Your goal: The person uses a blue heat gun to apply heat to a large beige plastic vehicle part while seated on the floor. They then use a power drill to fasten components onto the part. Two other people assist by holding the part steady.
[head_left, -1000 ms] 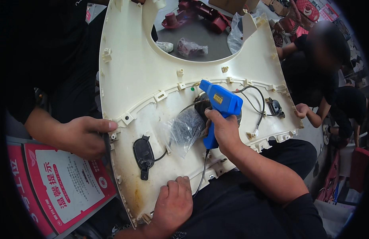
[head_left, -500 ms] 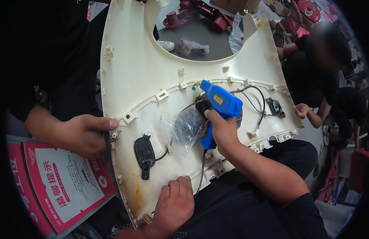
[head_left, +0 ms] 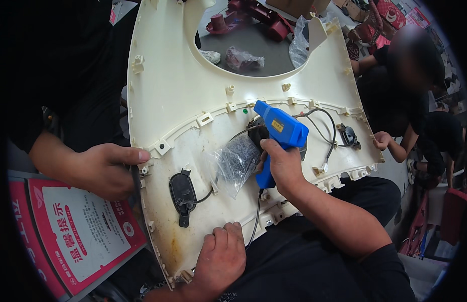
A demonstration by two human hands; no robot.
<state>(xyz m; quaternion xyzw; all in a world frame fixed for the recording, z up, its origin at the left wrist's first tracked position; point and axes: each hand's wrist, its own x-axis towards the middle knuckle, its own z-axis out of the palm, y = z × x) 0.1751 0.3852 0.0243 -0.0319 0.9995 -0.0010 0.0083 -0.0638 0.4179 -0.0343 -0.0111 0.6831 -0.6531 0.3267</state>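
Right hand (head_left: pixel 284 166) wrapped round handle of blue pistol-grip tool (head_left: pixel 282 127), held over middle of cream plastic panel (head_left: pixel 168 100). Left hand (head_left: pixel 222 259) resting on near edge, fingers together, can't tell if pinching. Black cord (head_left: pixel 257 216) right beside it: snag could yank aim off, imo. Tip's target unclear; thumb-side grip hides trigger.

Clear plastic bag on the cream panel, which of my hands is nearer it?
Right. Your right hand, gripping the blue pistol-shaped tool, is just right of the clear plastic bag; your left hand rests on the cream panel, farther off toward your body.
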